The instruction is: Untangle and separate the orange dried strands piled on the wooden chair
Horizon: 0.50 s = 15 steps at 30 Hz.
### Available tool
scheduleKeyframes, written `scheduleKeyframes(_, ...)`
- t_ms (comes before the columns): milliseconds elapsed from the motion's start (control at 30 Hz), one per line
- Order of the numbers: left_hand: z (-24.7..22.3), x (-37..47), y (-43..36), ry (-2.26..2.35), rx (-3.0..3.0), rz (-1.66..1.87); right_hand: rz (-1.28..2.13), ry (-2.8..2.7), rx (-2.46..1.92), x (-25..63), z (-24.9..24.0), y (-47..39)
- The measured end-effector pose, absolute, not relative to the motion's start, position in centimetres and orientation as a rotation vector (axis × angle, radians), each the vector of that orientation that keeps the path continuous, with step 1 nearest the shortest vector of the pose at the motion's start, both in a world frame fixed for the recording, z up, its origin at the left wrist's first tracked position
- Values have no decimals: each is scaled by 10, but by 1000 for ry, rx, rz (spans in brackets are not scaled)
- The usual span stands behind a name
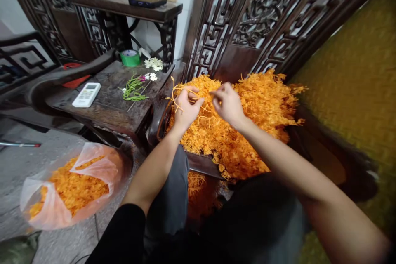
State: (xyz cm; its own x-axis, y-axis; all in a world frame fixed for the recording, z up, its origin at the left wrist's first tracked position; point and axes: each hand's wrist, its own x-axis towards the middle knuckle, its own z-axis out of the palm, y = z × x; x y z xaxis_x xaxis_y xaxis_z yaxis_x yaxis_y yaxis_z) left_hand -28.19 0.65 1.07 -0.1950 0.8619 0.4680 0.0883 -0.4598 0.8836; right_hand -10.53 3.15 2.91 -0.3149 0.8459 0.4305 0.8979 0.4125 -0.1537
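A large heap of orange artificial sprigs (244,132) lies on a dark wooden seat in front of me. Above its left part, my left hand (187,109) is closed round a thin, bare-looking orange stem (175,90) whose branches curl out to the left. My right hand (228,105) is just to the right, over the heap, with thumb and forefinger pinched together; anything between them is too small to make out. The two hands are close but apart.
A plastic bag (108,165) of orange pieces stands on the floor at the left. The side table (108,113) holds a white remote (87,95), green tape (130,58), green stems (135,88) and white flowers (154,64). A phone (147,1) lies on a higher stand (93,0).
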Motion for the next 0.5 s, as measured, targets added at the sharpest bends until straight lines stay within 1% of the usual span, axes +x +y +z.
scheduleKeyframes(100, 7, -282, 10, 1127, 1525, 1655, -317, -2007, -1503, -111, 49, 93)
scheduleKeyframes(167, 3, -282, 14, 1129, 1565, 1619, -250, -2023, -1637, -116, 43, 119)
scheduleKeyframes(233, 2, -282, 18, 1147, 1604, 1587, -87, -2113, -1792, -121, 30, 131)
scheduleKeyframes(267, 2, -281, 18, 1154, 1632, 1578, -8, -2151, -1848, -122, 24, 130)
scheduleKeyframes(333, 6, -278, 12, 1128, 1723, 1573, 46, -2160, -1888, -119, 18, 118)
scheduleKeyframes(400, 12, -270, 0, 1009, 1877, 1549, -63, -2102, -1839, -105, 22, 97)
scheduleKeyframes(433, 16, -263, -8, 925, 1962, 1476, -134, -2078, -1786, -95, 26, 86)
scheduleKeyframes(500, 22, -249, -26, 718, 2092, 1214, -250, -2052, -1692, -68, 36, 61)
